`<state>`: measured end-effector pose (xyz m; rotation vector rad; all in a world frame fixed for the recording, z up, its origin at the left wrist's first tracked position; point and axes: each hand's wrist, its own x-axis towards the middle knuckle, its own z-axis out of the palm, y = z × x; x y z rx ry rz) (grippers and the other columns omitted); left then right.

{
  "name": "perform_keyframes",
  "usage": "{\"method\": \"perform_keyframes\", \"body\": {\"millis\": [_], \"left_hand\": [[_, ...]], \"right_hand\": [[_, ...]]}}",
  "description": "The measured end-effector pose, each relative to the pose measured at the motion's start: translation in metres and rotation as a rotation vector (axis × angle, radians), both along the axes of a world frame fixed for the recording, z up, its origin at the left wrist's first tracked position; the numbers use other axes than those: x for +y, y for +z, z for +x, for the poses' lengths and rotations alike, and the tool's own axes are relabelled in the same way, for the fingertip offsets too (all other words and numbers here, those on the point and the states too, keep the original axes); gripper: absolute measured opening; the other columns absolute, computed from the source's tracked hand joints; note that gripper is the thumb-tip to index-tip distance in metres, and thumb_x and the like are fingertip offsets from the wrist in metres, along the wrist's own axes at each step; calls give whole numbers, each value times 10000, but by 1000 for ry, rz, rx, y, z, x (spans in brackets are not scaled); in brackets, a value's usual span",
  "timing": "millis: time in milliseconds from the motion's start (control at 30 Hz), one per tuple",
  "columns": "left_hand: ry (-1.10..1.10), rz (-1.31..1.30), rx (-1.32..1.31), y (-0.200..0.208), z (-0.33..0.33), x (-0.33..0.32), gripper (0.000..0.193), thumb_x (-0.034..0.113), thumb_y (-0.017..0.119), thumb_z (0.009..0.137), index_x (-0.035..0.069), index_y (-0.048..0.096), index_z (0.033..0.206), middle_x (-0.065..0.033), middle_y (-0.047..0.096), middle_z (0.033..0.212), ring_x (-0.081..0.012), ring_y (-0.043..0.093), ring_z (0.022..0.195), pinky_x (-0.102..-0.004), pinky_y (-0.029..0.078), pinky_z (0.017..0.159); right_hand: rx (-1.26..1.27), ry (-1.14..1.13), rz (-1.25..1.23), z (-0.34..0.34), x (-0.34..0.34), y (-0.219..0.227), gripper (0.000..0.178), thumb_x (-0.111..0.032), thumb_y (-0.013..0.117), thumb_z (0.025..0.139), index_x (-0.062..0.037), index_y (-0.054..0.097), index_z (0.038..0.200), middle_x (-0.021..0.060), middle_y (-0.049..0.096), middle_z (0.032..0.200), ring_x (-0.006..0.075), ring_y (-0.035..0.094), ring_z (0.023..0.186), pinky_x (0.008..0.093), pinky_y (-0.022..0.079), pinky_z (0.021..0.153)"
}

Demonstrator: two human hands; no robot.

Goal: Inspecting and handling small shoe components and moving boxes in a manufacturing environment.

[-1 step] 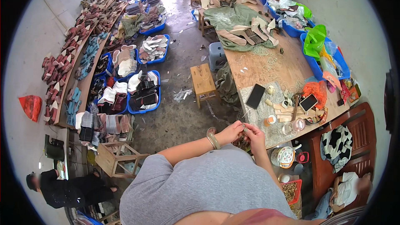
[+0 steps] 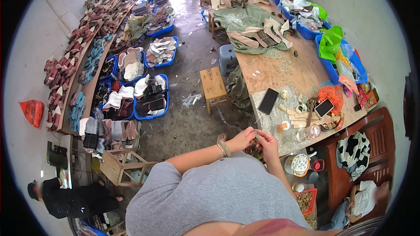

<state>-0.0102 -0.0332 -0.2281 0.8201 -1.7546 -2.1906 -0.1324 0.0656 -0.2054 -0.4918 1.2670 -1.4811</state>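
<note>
My left hand (image 2: pixel 246 138), with a pale bangle (image 2: pixel 223 147) at its wrist, meets my right hand (image 2: pixel 267 143) in front of my body, by the near corner of the worktable (image 2: pixel 262 72). Both hands are closed, fingertips pinched together around something too small to make out. Just beyond them on the table lie a dark phone (image 2: pixel 268 100) and a small bottle with a white lid (image 2: pixel 283 126). Beside these stands a clear glass jar (image 2: pixel 302 135). A hammer (image 2: pixel 310 111) rests across pale wooden strips near a second phone (image 2: pixel 324 108).
A wooden stool (image 2: pixel 213 85) stands left of the table. Blue crates (image 2: pixel 165 100) of shoe parts line the floor further left. A lidded pot (image 2: pixel 297 164) and a red basket (image 2: pixel 313 201) of peanut-like pieces are at my right. One person (image 2: pixel 65 199) is lower left, another (image 2: pixel 365 201) lower right.
</note>
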Motion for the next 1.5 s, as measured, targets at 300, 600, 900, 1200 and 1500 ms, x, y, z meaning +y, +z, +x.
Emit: {"method": "perform_keyframes", "body": {"millis": [300,600,900,1200,1500], "left_hand": [[3,-352,-85,18,8,1,172,216,496,932,48,522,955,-4,545,787,-75,501,725,-250,420,631],[97,-292,-5,-5,21,8,117,142,547,892,44,547,955,12,552,773,-59,497,688,-224,428,623],[106,-356,-52,22,31,21,122,127,573,864,22,563,924,-9,589,784,-79,526,717,-251,441,643],[85,-534,-103,32,24,29,146,159,585,847,42,563,932,-60,605,777,-153,575,706,-292,456,652],[101,-717,-59,34,13,27,157,170,584,859,38,556,939,-69,596,814,-156,572,724,-302,458,670]], "right_hand": [[-262,-105,-59,-1,2,-13,163,-66,588,851,-5,588,1003,33,612,762,74,532,562,181,399,494],[-117,-58,-11,10,1,-11,87,-83,597,845,-19,580,901,25,608,730,80,521,526,191,400,474],[-297,-7,26,6,3,-16,51,-77,582,824,-29,571,838,15,555,628,75,473,473,195,334,423],[-478,13,58,0,7,-20,80,-106,542,821,-37,550,782,11,517,606,76,431,449,198,296,395],[-534,-70,26,-1,5,-14,89,-118,525,837,-44,546,793,12,526,632,69,433,463,199,304,405]]}}
